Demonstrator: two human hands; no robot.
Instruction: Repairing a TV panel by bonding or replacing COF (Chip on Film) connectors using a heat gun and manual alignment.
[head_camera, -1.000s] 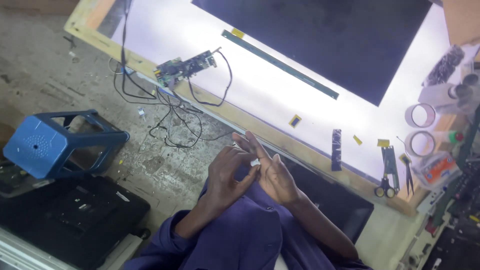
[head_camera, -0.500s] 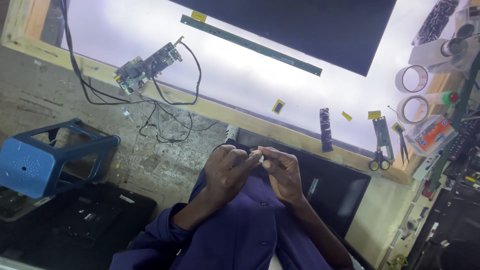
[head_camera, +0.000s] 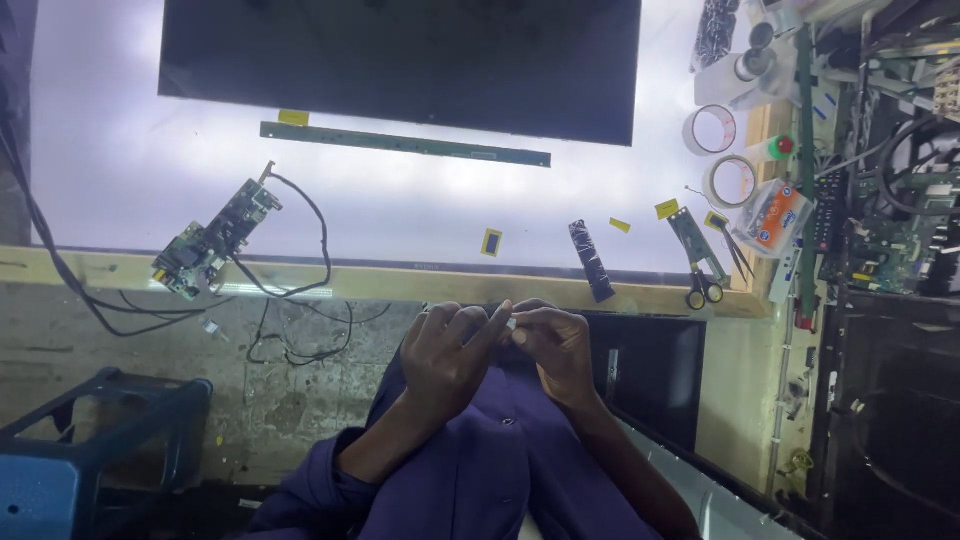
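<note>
A wide, glowing white panel (head_camera: 400, 200) lies flat on a workbench, framed along its near edge by a pale wooden strip (head_camera: 400, 283); a large matte black sheet (head_camera: 400, 60) covers its far half. On the lit surface rest a long, thin green strip board (head_camera: 405, 144), a green circuit board (head_camera: 215, 240) trailing black wires, small yellow tags, a dark ribbed strip (head_camera: 592, 261) and orange-handled scissors (head_camera: 706, 290). Two rolls of tape (head_camera: 722, 155) sit at the right edge, beside a cluttered shelf of cables and boards. Below the bench the concrete floor is rough and stained, and a blue metal stool (head_camera: 90, 440) stands at the lower left.

Above a lap in purple cloth, the two hands meet, touching at the fingertips. The left hand (head_camera: 450, 350) is curled, with its forefinger stretched towards the right hand (head_camera: 555, 345), whose fingers are bent inwards. Between their tips is pinched a tiny white piece (head_camera: 512, 323), too small to make out its shape. It is held in the air just below the wooden strip, in front of the person's chest.
</note>
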